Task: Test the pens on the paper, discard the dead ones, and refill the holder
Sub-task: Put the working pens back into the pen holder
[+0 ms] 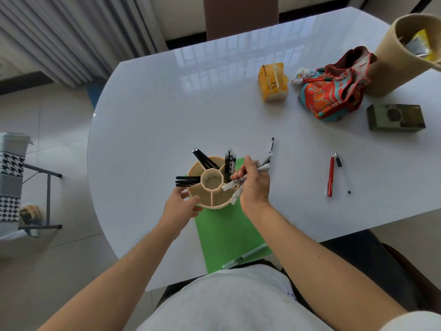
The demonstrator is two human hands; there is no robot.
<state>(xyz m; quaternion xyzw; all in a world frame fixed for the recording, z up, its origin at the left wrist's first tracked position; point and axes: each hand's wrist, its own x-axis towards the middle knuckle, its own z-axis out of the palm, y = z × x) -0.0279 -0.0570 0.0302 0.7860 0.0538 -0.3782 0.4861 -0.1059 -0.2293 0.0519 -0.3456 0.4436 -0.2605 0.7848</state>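
Note:
A beige pen holder (207, 199) with several compartments stands on the far end of a green paper (229, 235). Black pens (188, 181) lean out of its left and back compartments. My left hand (182, 206) grips the holder's near-left wall. My right hand (254, 182) holds a bundle of white pens (263, 163), their lower ends over the holder's right compartments. One pale pen (245, 256) lies on the paper's near edge. A red pen (330, 176), a black cap (338, 160) and a small black bit (349, 192) lie on the table to the right.
On the white table (155, 111), at the back right, are a yellow tissue pack (273, 82), a colourful cloth bag (334, 91), a tall beige bin (403, 53) and an olive box (396, 118). A chair (26, 187) stands on the floor to the left.

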